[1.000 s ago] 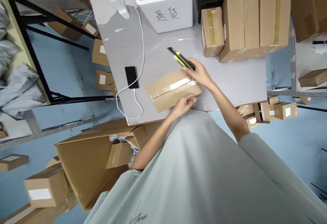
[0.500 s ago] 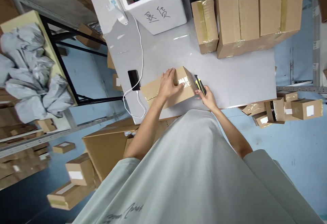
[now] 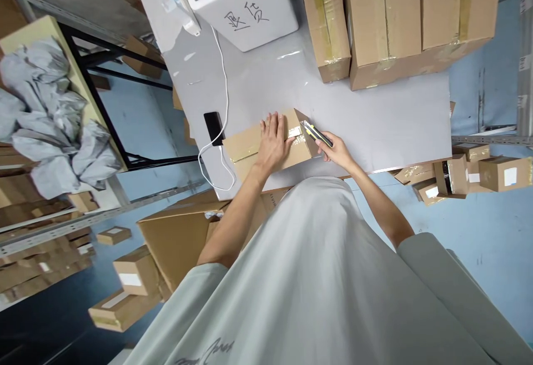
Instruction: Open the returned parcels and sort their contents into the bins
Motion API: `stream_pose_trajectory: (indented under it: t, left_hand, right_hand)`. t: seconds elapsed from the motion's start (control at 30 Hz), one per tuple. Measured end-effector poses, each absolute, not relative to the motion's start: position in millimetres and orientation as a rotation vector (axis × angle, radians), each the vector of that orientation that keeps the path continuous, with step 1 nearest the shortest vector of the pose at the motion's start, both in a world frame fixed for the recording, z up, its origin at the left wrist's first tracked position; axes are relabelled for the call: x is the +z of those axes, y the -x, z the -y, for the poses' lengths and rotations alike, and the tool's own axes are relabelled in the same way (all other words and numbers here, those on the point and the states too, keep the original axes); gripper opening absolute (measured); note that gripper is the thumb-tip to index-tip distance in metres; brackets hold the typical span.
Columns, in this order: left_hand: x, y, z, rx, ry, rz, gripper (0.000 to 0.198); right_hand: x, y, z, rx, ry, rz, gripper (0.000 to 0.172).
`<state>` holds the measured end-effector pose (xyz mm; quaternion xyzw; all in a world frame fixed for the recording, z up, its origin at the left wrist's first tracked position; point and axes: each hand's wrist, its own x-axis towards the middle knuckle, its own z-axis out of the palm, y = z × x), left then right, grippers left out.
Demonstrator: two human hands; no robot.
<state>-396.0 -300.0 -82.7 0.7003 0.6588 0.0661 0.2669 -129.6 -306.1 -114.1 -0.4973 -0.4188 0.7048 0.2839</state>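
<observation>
A taped cardboard box (image 3: pixel 245 146) lies on the white table (image 3: pixel 383 115) near its front edge. My left hand (image 3: pixel 273 142) rests flat on top of the box, fingers stretched out. My right hand (image 3: pixel 336 151) is closed round a yellow and black utility knife (image 3: pixel 316 133), whose tip meets the box's right end by the tape seam.
A white foam bin (image 3: pixel 250 7) with handwritten characters stands at the back. Large taped cartons (image 3: pixel 416 21) and a smaller one (image 3: pixel 327 29) sit back right. A black phone (image 3: pixel 213 127) on a white cable lies left of the box. Boxes litter the blue floor.
My left hand moved from the box's near edge onto its top. My right hand brought the knife from beyond the box to its right end, and now the blade touches the end.
</observation>
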Motion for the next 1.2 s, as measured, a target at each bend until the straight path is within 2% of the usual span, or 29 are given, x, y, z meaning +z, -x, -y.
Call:
stream_pose_trajectory:
  t: [0.23,0.57,0.77,0.97,1.2]
  left_hand:
    - [-78,393,297,0.195,-1.848,-1.786,0.099]
    - [-98,401,304,0.304,-1.857,-1.765,0.108]
    - [-98,402,305,0.301,-1.873,-1.767,0.107]
    - [-96,403,310,0.284,-1.918,-1.740,0.106]
    - [-101,407,323,0.231,-2.034,-1.621,0.106]
  right_hand:
    - [-117,129,303,1.902,1.323,1.148,0.078]
    - [-116,125,307,1.906,1.275,1.215,0.082]
    - [-112,118,295,1.874,1.278,1.362,0.071]
    - [-90,91,295,2.026,1.203,1.473,0.057]
    - [-86,75,331,2.103,1.328,1.461,0.058]
